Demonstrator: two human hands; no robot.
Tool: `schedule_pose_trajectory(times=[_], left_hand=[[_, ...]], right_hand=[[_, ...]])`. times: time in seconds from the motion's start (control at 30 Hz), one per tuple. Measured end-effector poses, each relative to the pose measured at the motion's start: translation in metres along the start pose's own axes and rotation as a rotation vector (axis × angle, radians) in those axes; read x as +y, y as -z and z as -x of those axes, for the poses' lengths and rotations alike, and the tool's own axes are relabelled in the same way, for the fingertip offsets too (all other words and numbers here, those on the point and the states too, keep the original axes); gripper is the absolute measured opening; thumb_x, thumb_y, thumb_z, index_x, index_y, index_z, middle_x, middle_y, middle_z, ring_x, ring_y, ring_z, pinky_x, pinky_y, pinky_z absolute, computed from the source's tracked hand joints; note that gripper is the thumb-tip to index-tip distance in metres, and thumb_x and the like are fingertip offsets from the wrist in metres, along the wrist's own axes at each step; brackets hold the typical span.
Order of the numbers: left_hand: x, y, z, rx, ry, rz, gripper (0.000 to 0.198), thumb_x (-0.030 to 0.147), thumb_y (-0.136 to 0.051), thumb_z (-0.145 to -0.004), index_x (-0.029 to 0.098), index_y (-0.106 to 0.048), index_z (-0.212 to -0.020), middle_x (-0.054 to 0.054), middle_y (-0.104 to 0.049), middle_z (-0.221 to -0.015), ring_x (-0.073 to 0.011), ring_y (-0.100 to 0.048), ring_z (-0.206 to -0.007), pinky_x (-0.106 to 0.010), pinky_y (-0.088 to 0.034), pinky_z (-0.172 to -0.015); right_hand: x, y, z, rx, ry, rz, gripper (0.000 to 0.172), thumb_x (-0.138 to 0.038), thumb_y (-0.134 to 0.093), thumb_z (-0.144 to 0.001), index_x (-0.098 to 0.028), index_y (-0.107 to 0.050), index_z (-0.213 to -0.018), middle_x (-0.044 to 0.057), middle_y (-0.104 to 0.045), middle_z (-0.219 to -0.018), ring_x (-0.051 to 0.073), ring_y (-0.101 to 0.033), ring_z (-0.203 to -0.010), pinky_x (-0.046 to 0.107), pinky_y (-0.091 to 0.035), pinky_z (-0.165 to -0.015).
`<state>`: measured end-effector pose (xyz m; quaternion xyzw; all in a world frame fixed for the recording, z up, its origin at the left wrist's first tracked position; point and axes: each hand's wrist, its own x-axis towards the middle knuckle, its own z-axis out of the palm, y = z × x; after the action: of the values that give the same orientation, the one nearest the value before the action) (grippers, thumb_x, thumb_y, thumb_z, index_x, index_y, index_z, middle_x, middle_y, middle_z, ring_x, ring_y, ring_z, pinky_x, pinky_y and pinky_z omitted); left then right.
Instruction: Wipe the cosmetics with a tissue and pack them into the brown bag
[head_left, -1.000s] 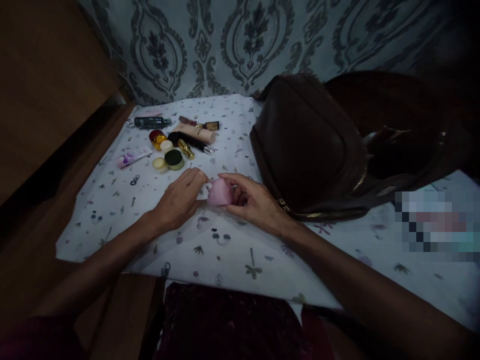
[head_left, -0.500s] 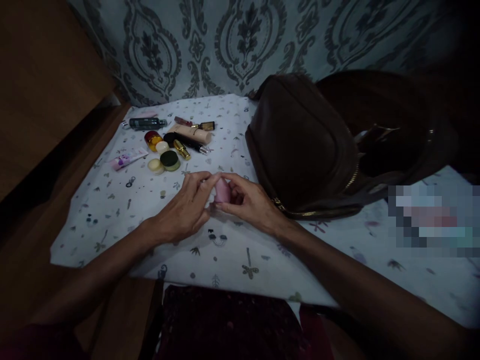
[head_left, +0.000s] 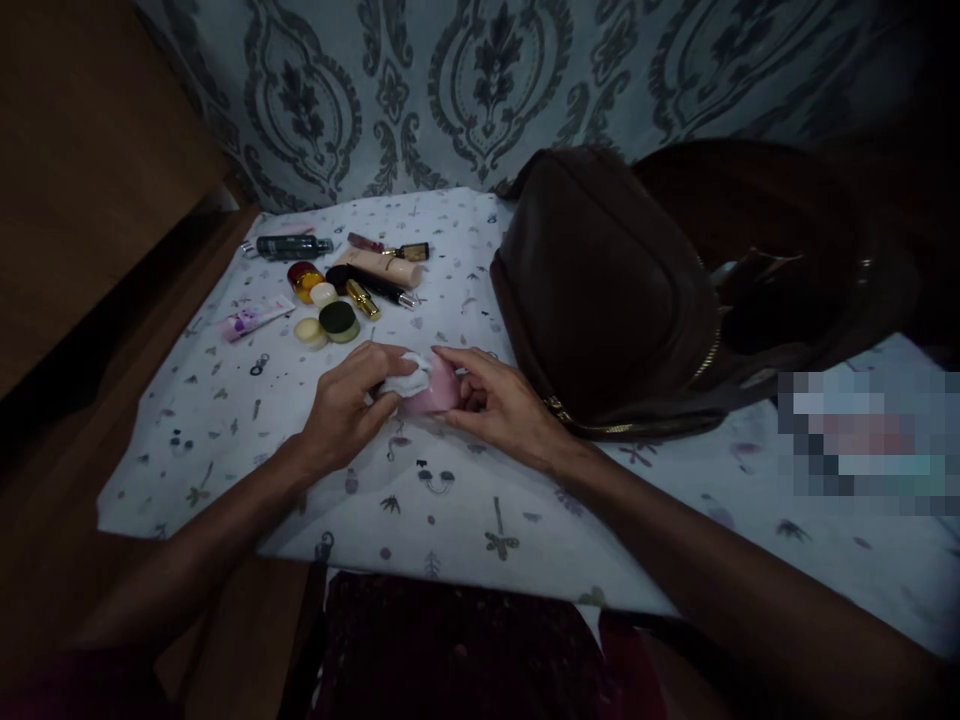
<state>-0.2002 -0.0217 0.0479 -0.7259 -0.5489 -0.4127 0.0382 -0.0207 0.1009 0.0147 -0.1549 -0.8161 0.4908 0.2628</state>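
Between my hands is a smooth, rounded pink container, its exact kind unclear. My right hand grips its right side between thumb and fingers. My left hand pinches a crumpled white tissue or wipe, which presses against the container's left side. Both hands are just above the patterned sheet. Beyond my left hand lie cosmetics: a dark-lidded jar, a small cream-coloured jar, a gold lipstick tube and a pink-and-purple squeeze tube.
A large dark brown bag with its zip undone stands right of my hands. Farther back left lie a dark green bottle, a beige tube and an amber-and-red container. A patterned curtain hangs behind; the right side is pixelated.
My left hand has drawn slightly left with the tissue, so more of the tissue and the pink container shows. The right hand keeps its hold in nearly the same place.
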Motion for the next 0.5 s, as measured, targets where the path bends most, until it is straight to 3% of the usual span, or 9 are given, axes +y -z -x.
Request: schedule_pose_trajectory(times=[0.27,0.5], left_hand=[[-0.011,0.013,0.003,-0.115,-0.029,-0.030,0.017,0.015,-0.057,-0.091,0.019,-0.067,-0.104,-0.009,-0.070,-0.104,-0.0191,-0.066,-0.101,-0.034,-0.055,-0.082],[-0.012,0.010,0.004,-0.069,0.047,-0.018,0.020,0.014,-0.058,-0.089,0.018,-0.067,-0.107,-0.007,-0.070,-0.101,-0.0182,-0.066,-0.098,-0.031,-0.054,-0.083]], right_hand=[[0.001,0.000,0.000,0.027,-0.052,-0.022,0.063,-0.033,-0.075,-0.078,-0.029,-0.055,-0.137,0.007,-0.059,-0.114,0.020,-0.058,-0.087,0.041,-0.057,-0.080],[0.004,-0.003,0.001,0.014,-0.077,-0.143,0.064,-0.021,-0.072,-0.075,-0.026,-0.053,-0.137,0.007,-0.050,-0.118,0.015,-0.059,-0.086,0.033,-0.059,-0.074]])
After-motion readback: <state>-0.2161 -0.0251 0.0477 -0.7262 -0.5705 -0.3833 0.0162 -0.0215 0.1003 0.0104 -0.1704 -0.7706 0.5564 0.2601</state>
